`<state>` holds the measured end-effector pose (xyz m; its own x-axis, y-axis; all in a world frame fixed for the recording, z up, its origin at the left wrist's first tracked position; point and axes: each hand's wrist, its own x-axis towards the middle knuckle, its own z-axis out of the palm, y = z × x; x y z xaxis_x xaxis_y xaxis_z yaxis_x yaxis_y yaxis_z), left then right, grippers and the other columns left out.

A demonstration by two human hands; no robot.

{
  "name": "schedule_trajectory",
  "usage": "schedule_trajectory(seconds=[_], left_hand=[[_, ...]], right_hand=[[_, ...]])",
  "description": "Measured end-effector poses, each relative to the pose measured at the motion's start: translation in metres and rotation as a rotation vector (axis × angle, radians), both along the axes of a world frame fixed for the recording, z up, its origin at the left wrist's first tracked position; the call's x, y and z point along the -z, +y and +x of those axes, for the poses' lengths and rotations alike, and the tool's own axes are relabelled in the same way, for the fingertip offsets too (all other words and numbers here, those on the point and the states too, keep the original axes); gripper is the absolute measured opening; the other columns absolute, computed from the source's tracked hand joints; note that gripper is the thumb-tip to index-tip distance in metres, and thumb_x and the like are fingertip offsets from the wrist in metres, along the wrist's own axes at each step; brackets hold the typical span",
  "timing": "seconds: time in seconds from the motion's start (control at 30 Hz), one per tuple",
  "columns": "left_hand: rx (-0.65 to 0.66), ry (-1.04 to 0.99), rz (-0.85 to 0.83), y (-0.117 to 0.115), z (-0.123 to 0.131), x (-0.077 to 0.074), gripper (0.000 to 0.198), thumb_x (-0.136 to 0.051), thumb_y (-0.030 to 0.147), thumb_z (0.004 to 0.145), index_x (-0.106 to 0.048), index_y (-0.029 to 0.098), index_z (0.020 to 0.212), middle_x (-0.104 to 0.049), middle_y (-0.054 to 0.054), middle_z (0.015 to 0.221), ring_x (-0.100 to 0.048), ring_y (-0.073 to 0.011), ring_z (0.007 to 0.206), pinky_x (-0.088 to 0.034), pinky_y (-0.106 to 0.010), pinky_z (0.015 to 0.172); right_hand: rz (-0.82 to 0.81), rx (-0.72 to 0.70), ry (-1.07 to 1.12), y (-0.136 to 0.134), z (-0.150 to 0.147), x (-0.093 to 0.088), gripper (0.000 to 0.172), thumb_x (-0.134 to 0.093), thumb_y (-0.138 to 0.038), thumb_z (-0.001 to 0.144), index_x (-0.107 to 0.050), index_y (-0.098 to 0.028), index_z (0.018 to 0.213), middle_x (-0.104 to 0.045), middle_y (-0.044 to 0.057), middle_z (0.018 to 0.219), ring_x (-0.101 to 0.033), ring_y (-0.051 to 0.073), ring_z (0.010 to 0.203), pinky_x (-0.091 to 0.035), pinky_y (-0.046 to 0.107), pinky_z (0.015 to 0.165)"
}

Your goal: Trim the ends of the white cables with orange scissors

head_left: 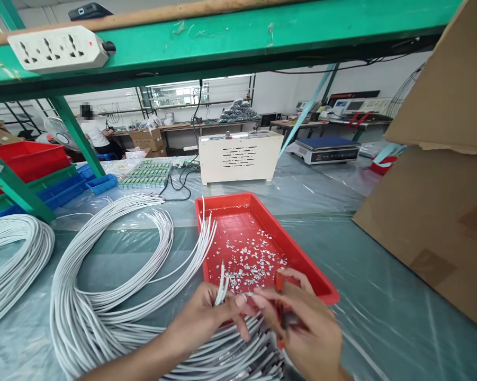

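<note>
My left hand (210, 317) is closed on the ends of a few white wires (221, 286), held just over the near edge of a red tray (297, 254). My right hand (302, 328) is closed round a red-handled tool (282, 312), its tip close to the wire ends. The tray floor is littered with several small white insulation scraps (250, 259). A big looped bundle of white wires (115, 296) lies on the plastic-covered table to the left and runs under my hands.
A large cardboard box (440, 211) stands at the right. A second wire coil (11, 259) lies far left. A cream machine (240, 156), a scale (327, 149), and red and blue bins (43, 174) sit behind. A green shelf beam with a power strip (57, 48) hangs overhead. A person sits far back.
</note>
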<state>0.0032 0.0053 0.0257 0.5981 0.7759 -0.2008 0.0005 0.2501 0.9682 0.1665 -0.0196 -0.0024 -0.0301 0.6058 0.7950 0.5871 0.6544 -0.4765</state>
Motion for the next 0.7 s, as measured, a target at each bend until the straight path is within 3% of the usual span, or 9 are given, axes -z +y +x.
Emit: schedule_trajectory(seconds=[0.07, 0.17, 0.37, 0.47, 0.6, 0.7], left_hand=[[-0.045, -0.084, -0.084, 0.0, 0.002, -0.002, 0.03, -0.057, 0.037, 0.076, -0.068, 0.011, 0.064, -0.061, -0.002, 0.055, -0.054, -0.0133, 0.06, -0.038, -0.023, 0.062], [-0.18, -0.126, -0.196, 0.001, 0.003, -0.006, 0.023, -0.069, 0.032, 0.065, -0.063, 0.012, 0.055, -0.057, 0.001, 0.05, -0.05, -0.0097, 0.053, -0.036, -0.019, 0.055], [-0.33, -0.13, -0.148, 0.001, -0.004, -0.01, 0.022, -0.066, 0.029, 0.069, -0.053, 0.014, 0.062, -0.055, 0.003, 0.054, -0.031, -0.003, 0.041, -0.02, -0.015, 0.039], [-0.362, -0.101, -0.091, 0.001, -0.008, -0.012, 0.02, -0.063, 0.029, 0.072, -0.05, 0.015, 0.067, -0.057, 0.002, 0.058, -0.025, -0.0026, 0.04, -0.016, -0.015, 0.039], [-0.37, -0.066, -0.037, 0.002, -0.011, -0.012, 0.022, -0.063, 0.03, 0.071, -0.05, 0.014, 0.067, -0.055, 0.003, 0.059, -0.02, -0.0022, 0.04, -0.013, -0.016, 0.038], [-0.363, -0.071, -0.031, 0.004, -0.012, -0.012, 0.023, -0.065, 0.031, 0.07, -0.049, 0.014, 0.064, -0.049, 0.005, 0.054, -0.02, -0.0026, 0.04, -0.013, -0.017, 0.039]], right_hand=[[0.14, -0.044, -0.141, -0.002, -0.006, -0.002, 0.026, -0.057, -0.002, 0.07, -0.061, -0.02, 0.088, -0.066, -0.003, 0.059, -0.056, 0.011, 0.048, -0.036, 0.036, 0.078], [0.219, -0.034, -0.216, -0.004, -0.014, -0.005, 0.026, -0.055, 0.0, 0.07, -0.062, -0.017, 0.089, -0.067, -0.001, 0.058, -0.056, 0.011, 0.047, -0.034, 0.035, 0.077], [0.078, -0.156, -0.119, -0.005, -0.014, -0.004, 0.021, -0.06, -0.005, 0.069, -0.06, -0.017, 0.087, -0.063, -0.002, 0.059, -0.054, 0.011, 0.05, -0.039, 0.033, 0.073], [-0.3, -0.288, 0.051, -0.009, -0.011, -0.002, 0.003, -0.059, -0.019, 0.072, -0.056, -0.018, 0.074, -0.056, -0.002, 0.057, -0.053, 0.012, 0.053, -0.042, 0.026, 0.06], [-0.916, -0.571, 0.351, -0.016, -0.011, 0.0, 0.041, -0.051, -0.058, 0.07, -0.051, -0.017, 0.068, -0.049, 0.0, 0.06, -0.046, 0.01, 0.05, -0.037, 0.021, 0.045], [-1.164, -0.776, 0.435, -0.019, -0.012, -0.002, 0.056, -0.035, -0.071, 0.07, -0.046, -0.017, 0.06, -0.045, -0.001, 0.053, -0.042, 0.008, 0.042, -0.033, 0.02, 0.04]])
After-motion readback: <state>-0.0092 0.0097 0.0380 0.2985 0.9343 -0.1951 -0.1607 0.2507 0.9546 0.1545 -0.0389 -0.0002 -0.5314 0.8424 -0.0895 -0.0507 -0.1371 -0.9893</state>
